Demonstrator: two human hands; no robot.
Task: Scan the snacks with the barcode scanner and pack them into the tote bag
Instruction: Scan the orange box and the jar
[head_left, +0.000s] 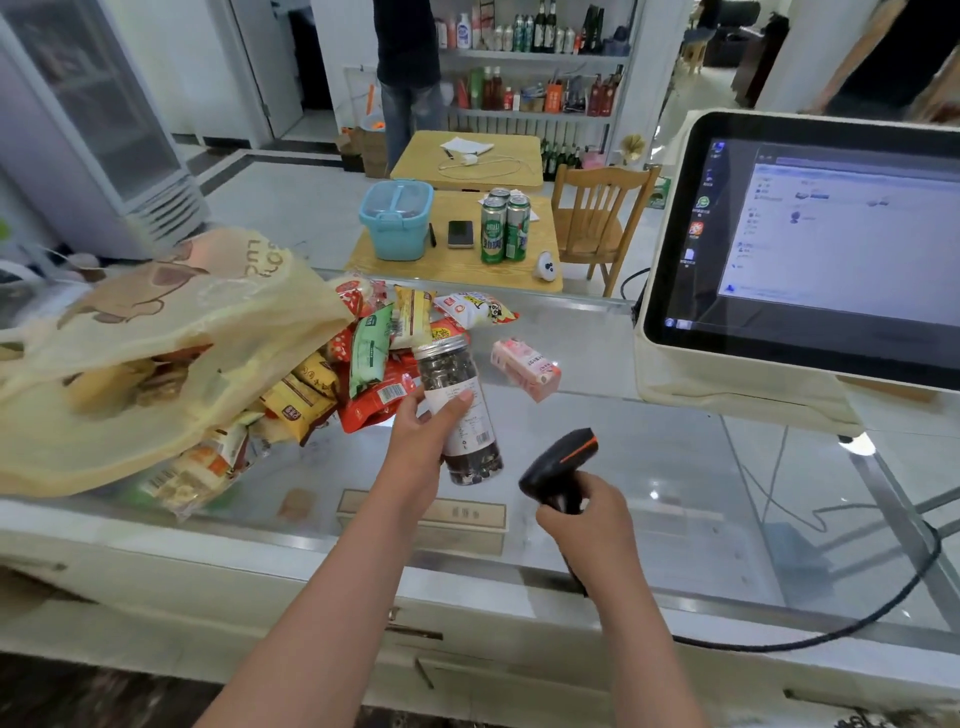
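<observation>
The right hand (584, 519) is clenching its grip round the handle of the barcode scanner (563, 460), just beside the tilted jar (460, 410), which the left hand (418, 439) is grasping, thumb on the label, above the glass tabletop (675, 467). Beyond, snack packets (384, 358) are lying against the tote bag (156, 338).

The person's left hand (415, 431) and right hand (582, 514) were both bare. Behind each hand the wrist was narrow and uncovered. The left forearm (332, 597) and right forearm (639, 639) were bare as well, slim and smooth along all their visible length, down to the picture's lower edge. On the left hand the thumb (457, 402) showed a short, plain nail. The back of the right hand was rounded and smooth. Whether sleeves began further back from the hands could not be told.
</observation>
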